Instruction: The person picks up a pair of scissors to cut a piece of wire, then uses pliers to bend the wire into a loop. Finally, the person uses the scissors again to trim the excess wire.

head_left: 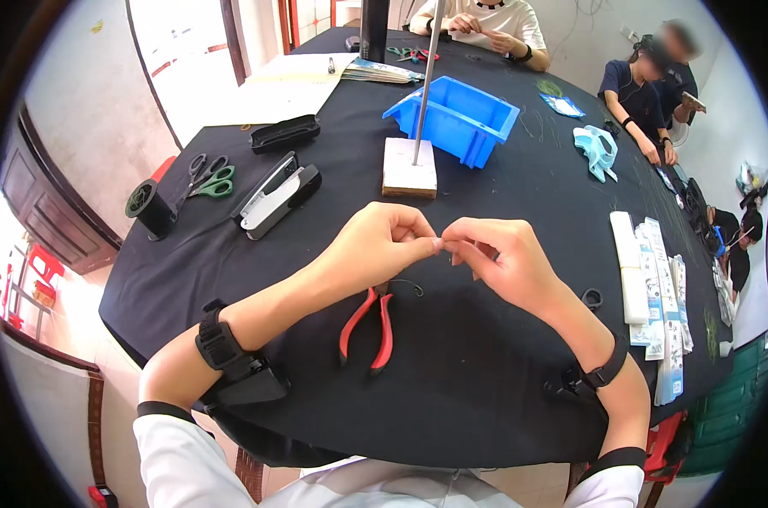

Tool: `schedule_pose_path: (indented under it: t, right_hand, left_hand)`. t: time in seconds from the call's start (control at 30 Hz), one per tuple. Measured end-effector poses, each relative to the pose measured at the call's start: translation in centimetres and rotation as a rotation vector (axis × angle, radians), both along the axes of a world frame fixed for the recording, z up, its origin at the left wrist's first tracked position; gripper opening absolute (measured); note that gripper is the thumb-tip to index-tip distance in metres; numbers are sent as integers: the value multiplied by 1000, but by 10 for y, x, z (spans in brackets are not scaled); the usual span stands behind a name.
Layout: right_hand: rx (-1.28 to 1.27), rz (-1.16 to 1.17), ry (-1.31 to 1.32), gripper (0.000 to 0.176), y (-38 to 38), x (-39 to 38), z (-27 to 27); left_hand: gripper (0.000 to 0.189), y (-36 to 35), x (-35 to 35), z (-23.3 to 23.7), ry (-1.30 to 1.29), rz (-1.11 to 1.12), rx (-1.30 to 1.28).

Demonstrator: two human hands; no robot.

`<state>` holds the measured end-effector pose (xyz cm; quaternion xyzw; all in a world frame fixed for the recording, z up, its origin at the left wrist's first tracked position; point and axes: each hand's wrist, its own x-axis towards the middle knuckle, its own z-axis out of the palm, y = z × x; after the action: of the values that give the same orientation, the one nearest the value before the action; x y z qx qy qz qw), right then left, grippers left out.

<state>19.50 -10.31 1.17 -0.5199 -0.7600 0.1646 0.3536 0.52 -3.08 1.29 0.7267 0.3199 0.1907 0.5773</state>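
My left hand [379,247] and my right hand [509,254] meet in front of me, just above the black-covered table [477,372]. Thumb and forefinger are pinched together on each, and the fingertips touch. Whatever lies between them is too small to make out. Below my left hand lies a pair of pliers [386,334] with red handles, its jaws partly hidden by that hand. A thin dark curled wire or line [416,288] shows beside the jaws. Beyond my hands stands a metal rod [426,93] on a white block [409,173].
Left are a stapler [280,196], scissors [210,182], a black spool [150,210] and a black case [285,133]. A blue bin [477,127] stands behind the rod. Long printed packets [651,288] and a small black ring [592,298] lie right. Other people work around the table.
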Motion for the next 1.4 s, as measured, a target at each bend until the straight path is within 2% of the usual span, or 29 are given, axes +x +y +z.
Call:
schedule_pose_path:
  t: [0.07,0.17,0.3,0.43,0.5,0.6,0.7,0.83,0.9,0.97,1.07,1.17,1.23,1.3,1.37,1.4]
  right_hand:
    - [-12,0,21,7,-1,-2,0]
    - [-57,-199,-25,14,-10,-12,-1]
    - [-60,30,-280,32,-29,-51,3]
    - [-151,-67,-458,55,-31,-95,-2]
    - [-223,-24,-532,56,-28,-105,13]
    - [-280,9,-507,47,-26,-107,10]
    - [-226,13,-514,35,-30,-98,6]
    - [57,26,-425,36,-45,-76,-12]
    - [100,92,-489,32,-51,-67,-11]
    - [116,125,-526,29,-55,-55,-9]
    - [38,121,-579,23,-52,-36,-7]
    - [-93,28,-396,24,-42,-12,-9]
    - [-240,25,-160,27,-33,7,-2]
    - [-601,-56,312,32,-28,20,9]
    - [-446,-114,500,42,-19,34,-4]
    - [-425,-137,614,38,-11,45,-12]
  left_hand:
    - [16,2,0,-2,-55,-7,32]
    - [14,7,3,-7,-161,72,125]
    - [13,13,0,3,-235,229,217]
    - [14,20,0,7,-182,261,303]
    - [15,24,-1,3,-180,265,330]
    - [15,36,0,0,-233,291,398]
    - [10,42,-6,13,-180,348,334]
    - [11,53,-13,31,-207,449,445]
    - [12,60,-15,39,-252,465,506]
    - [15,58,-18,50,-262,439,459]
    - [15,47,-13,48,-142,399,480]
    - [13,39,-5,28,-65,359,397]
    - [14,42,4,4,-105,317,369]
    - [14,41,17,-16,-166,325,415]
    - [14,36,30,-23,-183,338,355]
    - [14,35,35,-28,-215,330,366]
